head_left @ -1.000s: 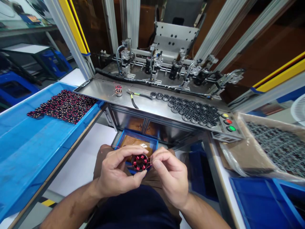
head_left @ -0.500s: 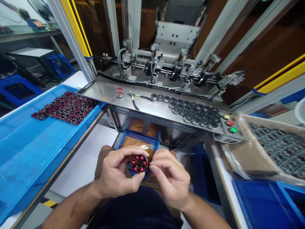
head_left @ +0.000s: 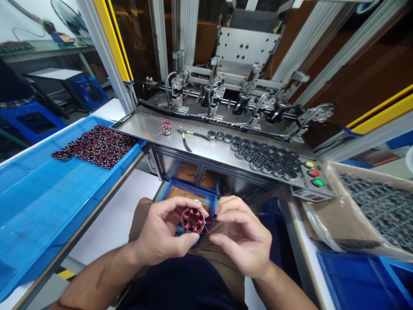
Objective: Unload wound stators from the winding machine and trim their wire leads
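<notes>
My left hand (head_left: 163,230) pinches a wound motor stator (head_left: 197,228) between thumb and fingers, its ring face turned up toward me. It has red wire coils around an open centre, and thin red wire ends stick out from its right side. Just right of these wires is my right hand (head_left: 247,237), its thumb and forefinger apart with a gap between them. On the metal ledge ahead lie cutting pliers (head_left: 185,141) with black and yellow-green handles. Left of them sits a small stack of red-wound stators (head_left: 166,129).
Rows of dark unwound stators (head_left: 267,157) cover the ledge's right part, beside a button box (head_left: 318,183). A blue tray (head_left: 64,202) at left holds many wound stators. An open carton (head_left: 351,224) of parts stands right. Machine fixtures (head_left: 241,103) rise behind.
My right thumb and forefinger have parted and moved right, away from the stator's wires. The stator stays in my left hand. The whole view has shifted slightly.
</notes>
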`<state>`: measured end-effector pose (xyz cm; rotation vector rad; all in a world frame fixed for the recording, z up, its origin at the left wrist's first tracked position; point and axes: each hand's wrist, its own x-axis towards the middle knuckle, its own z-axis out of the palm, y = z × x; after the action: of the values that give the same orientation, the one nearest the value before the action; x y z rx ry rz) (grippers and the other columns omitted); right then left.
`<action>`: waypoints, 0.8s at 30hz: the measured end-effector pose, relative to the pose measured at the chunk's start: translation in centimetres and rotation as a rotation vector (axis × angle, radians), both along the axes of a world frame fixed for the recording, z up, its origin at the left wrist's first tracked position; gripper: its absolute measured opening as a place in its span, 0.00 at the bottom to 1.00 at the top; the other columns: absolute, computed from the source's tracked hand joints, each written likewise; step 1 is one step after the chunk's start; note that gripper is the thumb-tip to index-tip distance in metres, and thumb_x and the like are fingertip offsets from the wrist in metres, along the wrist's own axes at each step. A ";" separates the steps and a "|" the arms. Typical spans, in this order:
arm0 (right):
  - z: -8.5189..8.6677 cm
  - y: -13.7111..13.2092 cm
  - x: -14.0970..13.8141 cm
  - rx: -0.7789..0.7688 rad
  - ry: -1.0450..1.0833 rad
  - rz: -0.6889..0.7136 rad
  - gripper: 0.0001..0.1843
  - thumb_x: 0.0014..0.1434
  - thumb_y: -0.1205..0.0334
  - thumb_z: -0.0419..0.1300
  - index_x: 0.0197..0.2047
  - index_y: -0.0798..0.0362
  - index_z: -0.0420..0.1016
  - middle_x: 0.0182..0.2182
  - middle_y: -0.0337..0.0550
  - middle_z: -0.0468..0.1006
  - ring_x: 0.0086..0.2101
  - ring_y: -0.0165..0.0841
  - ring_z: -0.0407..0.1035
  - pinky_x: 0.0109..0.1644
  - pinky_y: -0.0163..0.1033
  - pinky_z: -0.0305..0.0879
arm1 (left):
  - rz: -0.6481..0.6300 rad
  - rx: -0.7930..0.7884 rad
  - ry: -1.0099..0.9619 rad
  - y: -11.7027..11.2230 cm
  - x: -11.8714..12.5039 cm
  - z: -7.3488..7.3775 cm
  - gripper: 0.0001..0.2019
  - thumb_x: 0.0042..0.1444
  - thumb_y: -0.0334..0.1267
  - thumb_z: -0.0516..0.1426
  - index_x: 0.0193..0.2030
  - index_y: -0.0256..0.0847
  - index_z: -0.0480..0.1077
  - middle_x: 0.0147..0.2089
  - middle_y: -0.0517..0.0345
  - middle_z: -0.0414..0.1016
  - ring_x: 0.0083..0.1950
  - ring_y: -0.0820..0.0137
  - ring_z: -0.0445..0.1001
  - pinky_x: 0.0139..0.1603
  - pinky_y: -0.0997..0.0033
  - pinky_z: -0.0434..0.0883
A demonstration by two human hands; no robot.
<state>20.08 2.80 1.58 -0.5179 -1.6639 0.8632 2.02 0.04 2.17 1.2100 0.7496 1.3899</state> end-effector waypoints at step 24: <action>0.2 -2.3 -0.7 0.353 -0.045 -0.346 0.15 0.57 0.78 0.59 0.47 0.57 0.76 0.35 0.46 0.76 0.36 0.33 0.70 0.37 0.42 0.72 | 0.059 0.182 -0.016 -0.5 2.1 -0.9 0.27 0.45 0.19 0.66 0.51 0.47 0.74 0.52 0.57 0.78 0.52 0.70 0.77 0.51 0.76 0.75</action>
<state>19.34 0.45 1.80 -0.5589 -1.6575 0.2993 4.09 -0.49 1.28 1.3243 0.6634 1.5409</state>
